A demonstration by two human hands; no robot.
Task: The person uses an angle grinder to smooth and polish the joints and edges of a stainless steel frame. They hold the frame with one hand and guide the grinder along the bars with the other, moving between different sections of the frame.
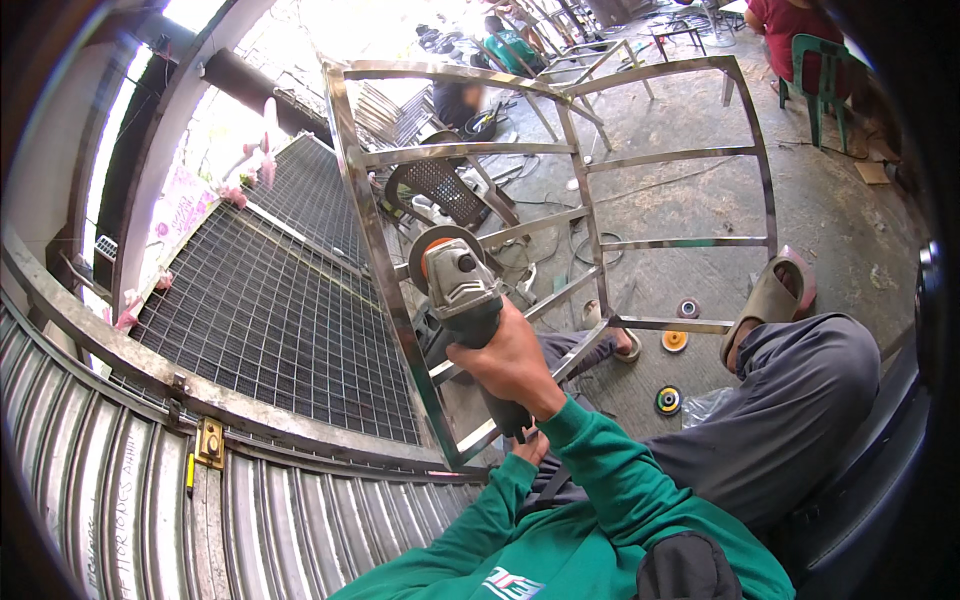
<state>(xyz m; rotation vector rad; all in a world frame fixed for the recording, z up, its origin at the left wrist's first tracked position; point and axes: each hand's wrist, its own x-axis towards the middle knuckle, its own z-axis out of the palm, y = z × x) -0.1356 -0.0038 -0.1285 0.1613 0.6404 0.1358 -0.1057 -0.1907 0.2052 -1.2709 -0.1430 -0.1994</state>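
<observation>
L hand [531, 448] by the rear end of the angle grinder [468, 292], mostly hidden; can't tell if its fingers are apart or together. R hand [508, 362] farther fwd, fingers clamped round the grinder's dk body. Grinder: gray metal head, dk rd wheel [432, 235] w/ orange centre. It's over the L part of a metal frame [588, 200]: shiny bare sq tubing w/ crossbars. Can't tell if wheel touches it. On concrete flr [840, 220]: blk-rimmed disc [668, 401], then orange disc [675, 342]. Far R: green chair [822, 85].
</observation>
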